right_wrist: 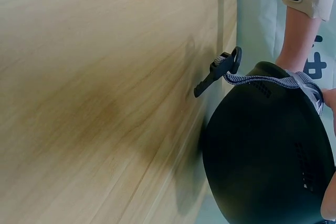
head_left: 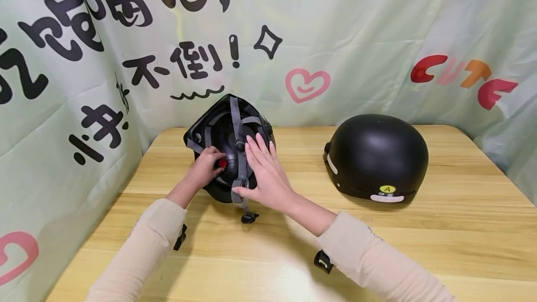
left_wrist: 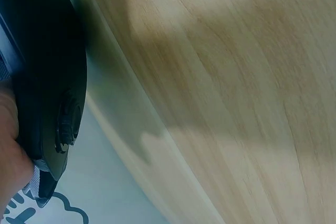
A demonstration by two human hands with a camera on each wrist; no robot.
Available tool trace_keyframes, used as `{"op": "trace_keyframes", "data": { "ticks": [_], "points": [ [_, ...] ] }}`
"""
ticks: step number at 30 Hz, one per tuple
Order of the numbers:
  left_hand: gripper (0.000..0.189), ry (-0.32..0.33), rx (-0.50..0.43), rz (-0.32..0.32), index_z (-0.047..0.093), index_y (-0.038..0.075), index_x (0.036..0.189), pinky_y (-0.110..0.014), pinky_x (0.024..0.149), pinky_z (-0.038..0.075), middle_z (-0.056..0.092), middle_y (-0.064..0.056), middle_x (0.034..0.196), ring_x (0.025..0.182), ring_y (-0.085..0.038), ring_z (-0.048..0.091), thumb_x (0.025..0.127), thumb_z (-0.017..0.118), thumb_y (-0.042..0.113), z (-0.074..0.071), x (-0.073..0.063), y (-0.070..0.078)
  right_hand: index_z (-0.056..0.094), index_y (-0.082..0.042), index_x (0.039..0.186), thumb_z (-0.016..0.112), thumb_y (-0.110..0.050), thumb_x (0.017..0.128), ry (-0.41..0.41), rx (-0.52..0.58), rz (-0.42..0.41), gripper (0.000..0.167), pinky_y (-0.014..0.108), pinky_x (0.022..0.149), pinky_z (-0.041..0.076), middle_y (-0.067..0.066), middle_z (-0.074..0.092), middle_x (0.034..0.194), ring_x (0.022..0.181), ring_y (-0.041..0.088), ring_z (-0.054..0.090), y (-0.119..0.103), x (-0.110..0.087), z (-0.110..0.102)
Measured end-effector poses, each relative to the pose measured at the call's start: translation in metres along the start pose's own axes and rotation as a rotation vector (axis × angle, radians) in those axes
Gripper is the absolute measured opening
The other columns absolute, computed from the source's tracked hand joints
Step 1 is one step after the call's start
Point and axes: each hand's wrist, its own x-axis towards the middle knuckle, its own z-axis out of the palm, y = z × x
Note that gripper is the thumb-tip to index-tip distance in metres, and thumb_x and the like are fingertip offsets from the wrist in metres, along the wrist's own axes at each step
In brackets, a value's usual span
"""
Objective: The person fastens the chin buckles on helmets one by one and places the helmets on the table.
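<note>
L hand (head_left: 204, 169) is at the near-left part of the tipped black hard-shell helmet with a dark inner lining (head_left: 226, 143), thumb & fingertips pinching a small red piece (head_left: 223, 163), prob. part of the chin-strap fastener; grip narrow. R hand (head_left: 268, 176) lies along the helmet's R side, fingers straight & spread a bit, touching rim/strap area w/o curling round it; thumb extended by the grey woven webbing strap (head_left: 242, 164). Can't tell if the thumb bears on the strap or just lies over it.

The helmet stands tilted on the pale wood-grain table (head_left: 235, 260), hollow facing the person. A black plastic clip (head_left: 249, 218) hangs from the strap at its near edge. L wrist view shows a round black ridged knob (left_wrist: 71, 119) on its outer side.

To the helmet's R, well apart: a rounded matte-black second helmet (head_left: 377, 153), dome up, w/ a yellow oval "A" sticker (head_left: 387, 189) low on its near side.

Step in hand, my read: sorting the straps/fastener, R hand steadying. Next move prob. calls for keeping the pinch on the red pc & bringing the black clip over to it, helmet held from rolling.
</note>
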Motion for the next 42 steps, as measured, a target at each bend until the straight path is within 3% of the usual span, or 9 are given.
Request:
{"op": "trace_keyframes", "data": {
  "ticks": [10,19,27,33,42],
  "points": [
    [0.025,0.089,0.046,0.072,0.065,-0.011,0.095,-0.044,0.076,0.048,0.054,-0.019,0.086,0.081,-0.034,0.053,0.075,0.073,0.002,0.003,0.002,0.0,0.035,0.006,0.14,0.076,-0.045,0.071,0.02,0.005,0.005,0.094,0.052,0.115,0.012,0.018,0.028,0.15,0.143,0.034,0.014,0.002,-0.001,0.001],
    [0.02,0.143,-0.051,0.056,0.064,-0.008,0.09,-0.042,0.075,0.049,0.052,-0.019,0.088,0.081,-0.032,0.055,0.077,0.071,0.005,0.001,0.011,0.006,0.034,0.004,0.14,0.075,-0.043,0.072,0.015,0.029,0.058,0.093,0.053,0.115,0.011,0.018,0.027,0.151,0.143,0.034,0.011,0.01,-0.004,-0.002],
    [0.021,0.115,-0.11,-0.005,0.061,-0.005,0.096,-0.042,0.079,0.049,0.062,-0.019,0.089,0.085,-0.03,0.059,0.082,0.066,0.01,-0.007,0.016,0.013,0.032,0.005,0.141,0.076,-0.042,0.073,0.013,0.09,0.122,0.094,0.055,0.114,0.01,0.02,0.024,0.151,0.143,0.035,0.01,0.016,-0.007,-0.002],
    [0.022,0.144,-0.114,0.021,0.06,-0.004,0.097,-0.042,0.076,0.049,0.062,-0.017,0.086,0.081,-0.029,0.057,0.082,0.067,0.01,-0.009,0.023,0.015,0.035,0.004,0.14,0.077,-0.038,0.071,0.059,0.192,0.173,0.091,0.056,0.114,0.007,0.02,0.022,0.152,0.143,0.035,0.008,0.021,-0.011,-0.001],
    [0.026,0.125,-0.089,0.017,0.054,-0.003,0.103,-0.043,0.073,0.048,0.061,-0.017,0.086,0.078,-0.029,0.058,0.084,0.065,0.013,-0.013,0.032,0.02,0.039,0.004,0.138,0.078,-0.033,0.072,0.113,0.318,0.253,0.085,0.058,0.113,0.004,0.021,0.022,0.152,0.144,0.035,0.004,0.026,-0.016,0.003]
  ]
}}
